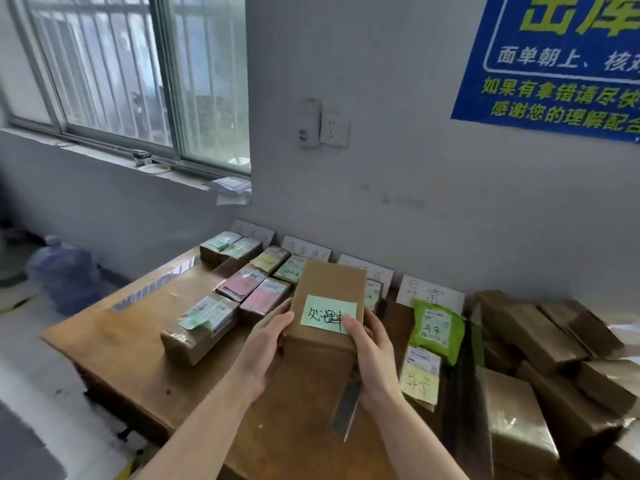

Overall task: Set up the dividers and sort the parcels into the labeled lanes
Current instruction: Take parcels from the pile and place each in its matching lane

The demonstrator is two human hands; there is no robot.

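Parcel (325, 289) with a green note (328, 318), gripped on either side by left hand (266, 344) and right hand (370, 351), held above the bench (121, 344). Best matched to the white lane cards (429, 294) at the wall, then lowered flat, note upward.

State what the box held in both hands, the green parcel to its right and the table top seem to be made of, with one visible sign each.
Box: brown cardboard, matt, with crisp folded edges. Green parcel: probably soft plastic film, slightly glossy and wrinkled. Table top: wood or wood-look laminate, smooth, with a sheen reflecting light.
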